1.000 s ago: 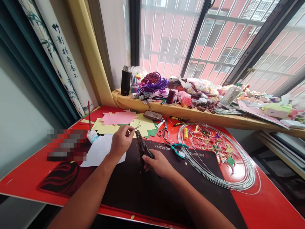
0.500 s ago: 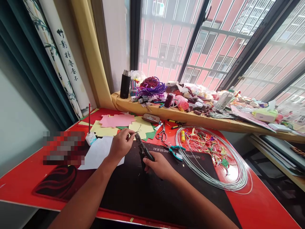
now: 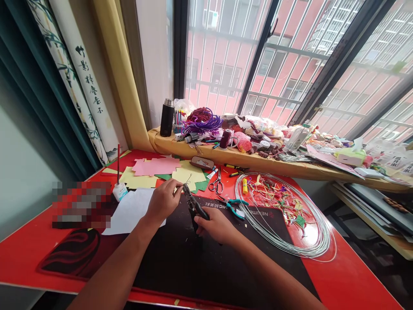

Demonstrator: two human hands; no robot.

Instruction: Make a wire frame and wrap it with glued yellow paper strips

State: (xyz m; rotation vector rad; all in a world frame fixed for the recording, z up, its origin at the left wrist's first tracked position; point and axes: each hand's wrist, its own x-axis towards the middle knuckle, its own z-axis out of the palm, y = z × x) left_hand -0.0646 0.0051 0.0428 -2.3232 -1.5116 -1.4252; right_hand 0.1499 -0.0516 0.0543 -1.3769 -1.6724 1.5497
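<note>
In the head view, my right hand (image 3: 213, 224) is wrapped round the handles of black pliers (image 3: 192, 204), held above the dark desk mat (image 3: 180, 267). The jaws point up and away, close to the fingertips of my left hand (image 3: 165, 196). Those fingertips are pinched on a thin bent wire (image 3: 189, 177), whose end curls up in front of the yellow paper. Whether the jaws grip the wire is too small to tell. A white sheet of paper (image 3: 129, 211) lies under and left of my left wrist.
Right of my hands lie teal-handled pliers (image 3: 234, 206), scissors (image 3: 217, 183) and a big coil of silver wire (image 3: 318, 245) around paper scraps. Behind are pink paper (image 3: 155, 166) and a glasses case (image 3: 202, 162). A white bottle (image 3: 119, 191) stands left. A cluttered sill (image 3: 258, 158) borders the back.
The view has shifted slightly, so the things on the table sit a little lower and farther left. Both hands keep their holds, with the pliers still by the left fingertips.
</note>
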